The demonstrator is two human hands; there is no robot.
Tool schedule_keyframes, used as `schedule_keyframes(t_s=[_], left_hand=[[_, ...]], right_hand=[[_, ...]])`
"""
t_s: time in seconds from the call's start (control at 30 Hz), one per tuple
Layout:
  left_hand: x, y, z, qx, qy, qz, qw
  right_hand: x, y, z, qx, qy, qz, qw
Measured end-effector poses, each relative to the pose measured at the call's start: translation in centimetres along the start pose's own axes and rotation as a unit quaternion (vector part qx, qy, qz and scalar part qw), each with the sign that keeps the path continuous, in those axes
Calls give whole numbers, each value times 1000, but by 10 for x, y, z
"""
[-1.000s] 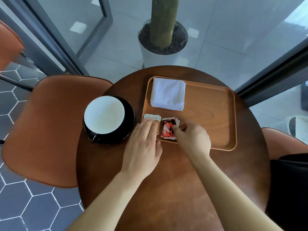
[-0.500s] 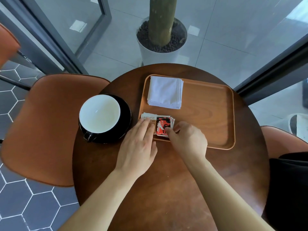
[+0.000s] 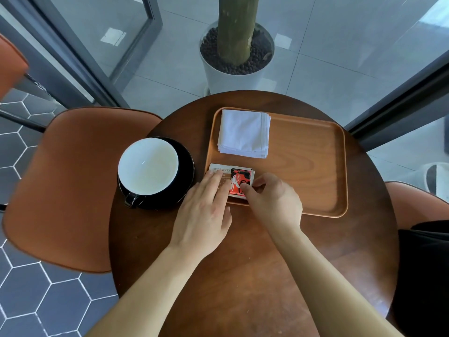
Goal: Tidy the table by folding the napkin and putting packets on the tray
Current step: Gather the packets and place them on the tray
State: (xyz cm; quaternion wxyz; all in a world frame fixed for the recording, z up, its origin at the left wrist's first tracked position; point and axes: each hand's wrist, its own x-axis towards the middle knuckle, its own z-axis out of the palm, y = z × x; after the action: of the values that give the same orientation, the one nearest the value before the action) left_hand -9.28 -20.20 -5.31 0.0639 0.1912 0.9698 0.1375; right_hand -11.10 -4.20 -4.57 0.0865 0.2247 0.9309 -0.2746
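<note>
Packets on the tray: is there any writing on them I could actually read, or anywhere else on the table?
"taikoo", roughly: pale packet, after two characters too blurred to read.
Red and black packet: white lettering, too small and blurred to read.
Napkin, cup, tray: no text visible.

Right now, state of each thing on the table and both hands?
napkin: folded, lying on the tray's far left corner
tray: flat on the table
packets: on the tray's near left corner, pressed together
cup: upright on its saucer, looks empty
left hand: flat, fingertips on packets
right hand: pinching the red packet
</note>
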Motion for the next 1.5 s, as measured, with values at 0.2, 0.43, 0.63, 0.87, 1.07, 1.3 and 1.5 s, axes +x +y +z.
schedule_keyframes(t_s=[0.2, 0.43, 0.63, 0.87, 1.07, 1.3, 1.5], left_hand=[[1, 3, 1, 3, -1, -2, 1000], [1, 3, 2, 19, -5, 0, 1000], [0, 1, 4, 24, 0, 9, 1000], [-1, 1, 6, 27, -3, 13, 1000], [-1, 1, 6, 29, 3, 11, 1000], [-2, 0, 6, 29, -3, 9, 1000], [-2, 0, 6, 31, -3, 9, 999]], right_hand=[[0, 1, 1, -7, 4, -4, 1000], [-1, 4, 2, -10, 9, -20, 1000], [-1, 3, 2, -13, 35, -99, 994], [3, 3, 5, -13, 10, -91, 996], [3, 7, 2, 25, 19, -86, 996], [8, 4, 3, 26, 19, -77, 996], [10, 1, 6, 20, 24, -82, 996]])
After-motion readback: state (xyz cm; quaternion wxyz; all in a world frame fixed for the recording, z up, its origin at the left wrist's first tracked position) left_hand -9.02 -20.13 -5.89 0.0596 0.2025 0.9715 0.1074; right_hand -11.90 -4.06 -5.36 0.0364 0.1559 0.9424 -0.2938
